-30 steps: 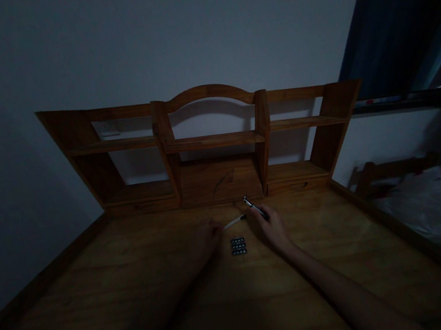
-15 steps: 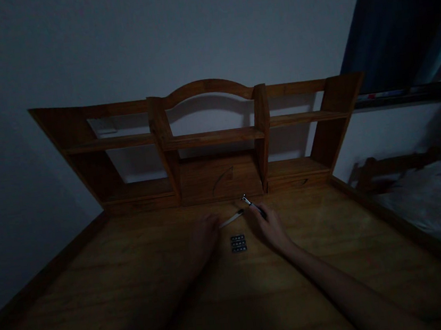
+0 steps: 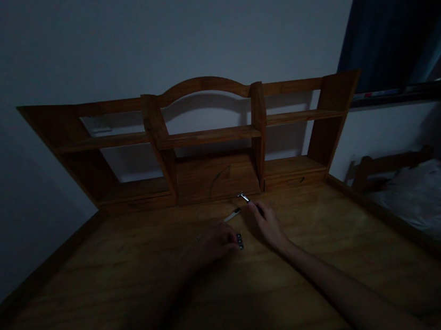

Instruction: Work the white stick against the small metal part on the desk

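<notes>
My right hand point(image 3: 268, 226) is wrapped round a slim tool point(image 3: 244, 198) with a dark handle and a shiny metal head, which points away to the upper left. My left hand point(image 3: 216, 242) lies low over the desk, its thumb and fingers curled at the left side of a small dark pack point(image 3: 240, 241) with rows of light marks. The hand covers part of the pack, and whatever its fingertips pinch is hidden. Just beyond, a thin pale stick point(image 3: 231, 215) with a black end lies slantwise between the hands.
The wooden desk top point(image 3: 285, 296) has a wooden shelf unit point(image 3: 211, 136) along its back edge, against a pale wall. A tiny pale object point(image 3: 197, 238) lies beside my left wrist. At the right are a raised desk edge and a plastic-covered heap point(image 3: 430, 203). The room is dim.
My left hand has moved from the pale stick's left end towards me and right, onto the dark pack. My right hand still holds the tool in nearly the same place.
</notes>
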`<state>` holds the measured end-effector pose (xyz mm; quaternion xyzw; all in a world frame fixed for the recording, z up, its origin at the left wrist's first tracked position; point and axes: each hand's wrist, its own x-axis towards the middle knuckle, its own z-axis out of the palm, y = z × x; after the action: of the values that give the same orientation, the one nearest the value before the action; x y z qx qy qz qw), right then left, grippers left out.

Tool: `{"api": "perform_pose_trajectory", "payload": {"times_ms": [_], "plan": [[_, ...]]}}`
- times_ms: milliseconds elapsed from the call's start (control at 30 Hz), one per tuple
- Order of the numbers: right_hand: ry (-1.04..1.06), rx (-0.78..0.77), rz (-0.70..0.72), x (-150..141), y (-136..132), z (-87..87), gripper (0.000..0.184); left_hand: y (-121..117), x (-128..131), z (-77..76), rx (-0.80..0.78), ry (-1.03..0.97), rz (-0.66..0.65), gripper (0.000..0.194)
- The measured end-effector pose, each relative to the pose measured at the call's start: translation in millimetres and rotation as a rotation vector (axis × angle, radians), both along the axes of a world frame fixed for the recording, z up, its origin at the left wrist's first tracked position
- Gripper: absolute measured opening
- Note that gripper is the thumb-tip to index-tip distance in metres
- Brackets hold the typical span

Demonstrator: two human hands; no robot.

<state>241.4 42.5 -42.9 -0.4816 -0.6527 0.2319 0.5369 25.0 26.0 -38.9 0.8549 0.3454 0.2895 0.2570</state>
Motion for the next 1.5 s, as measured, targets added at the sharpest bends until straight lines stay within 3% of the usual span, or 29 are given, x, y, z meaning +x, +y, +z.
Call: {"api": "perform_pose_trajectory", "payload": {"times_ms": [400,733,1000,1267,1433,1500], "plan": [[-0.025,-0.007,0.011,-0.3,-0.9,0.4,0.041,1.3,0.7,-3.4,-0.077,0.034,0.035,0.020],[-0.058,-0.011,0.009,-0.3,-1.2,-1.3,0.042,0.8,8.9,-4.5,-0.210,0.076,0.153,0.016],[-0.039,0.008,0.013,-1.0,-2.5,-0.1,0.041,1.1,5.5,-10.5,-0.176,-0.001,0.164,0.023],[-0.042,-0.014,0.017,-1.1,-2.6,0.8,0.041,3.9,6.7,-14.0,-0.246,-0.098,0.125,0.023],[-0.014,-0.004,0.017,-1.2,-1.2,0.6,0.043,5.8,7.3,-9.0,-0.407,-0.245,0.119,0.026],[0.000,-0.012,0.013,-1.0,-1.1,0.6,0.044,9.0,4.9,-6.4,-0.448,-0.353,0.174,0.028]]}}
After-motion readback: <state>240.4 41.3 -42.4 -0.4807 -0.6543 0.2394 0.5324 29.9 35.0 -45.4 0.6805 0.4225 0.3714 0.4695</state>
